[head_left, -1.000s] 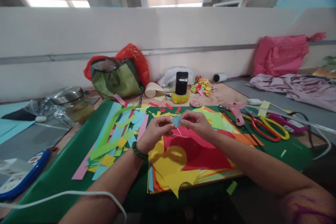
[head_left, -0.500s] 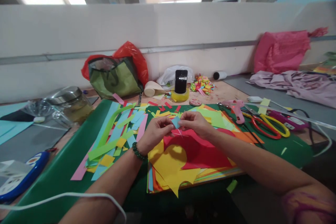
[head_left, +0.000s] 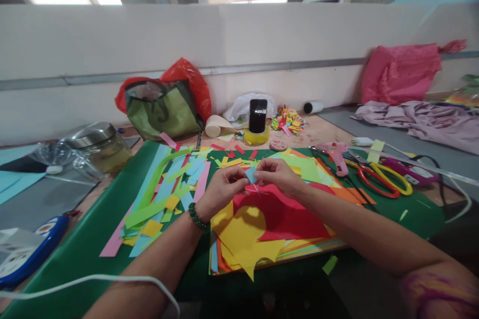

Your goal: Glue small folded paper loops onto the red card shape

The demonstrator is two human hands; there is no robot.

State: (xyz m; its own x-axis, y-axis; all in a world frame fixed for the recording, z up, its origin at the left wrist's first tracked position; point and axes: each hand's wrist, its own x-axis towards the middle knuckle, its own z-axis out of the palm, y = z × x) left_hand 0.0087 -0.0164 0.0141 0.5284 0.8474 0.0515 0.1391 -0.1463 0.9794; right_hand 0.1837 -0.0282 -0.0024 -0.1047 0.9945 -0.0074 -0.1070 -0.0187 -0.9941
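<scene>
Between my two hands is a small light-blue piece of paper (head_left: 251, 174), pinched at its edges by the fingertips of both. My left hand (head_left: 224, 185), with a dark green bead bracelet at the wrist, closes on its left side. My right hand (head_left: 277, 175) closes on its right side. Thin white threads or strips (head_left: 256, 189) hang just below the paper; what they are I cannot make out. Underneath lie a red paper sheet (head_left: 292, 214) and cut yellow paper (head_left: 243, 232) on a stack of coloured sheets.
Coloured paper strips (head_left: 149, 214) lie on the green mat (head_left: 86, 239) at left. A pink glue gun (head_left: 339, 157) and red-and-yellow scissors (head_left: 385, 179) lie at right. Behind stand a phone (head_left: 258, 115) in a yellow tape roll (head_left: 256, 135) and a pile of paper bits (head_left: 288, 120).
Both hands stay almost in place, still pinching the blue paper. The white threads below it have shifted slightly.
</scene>
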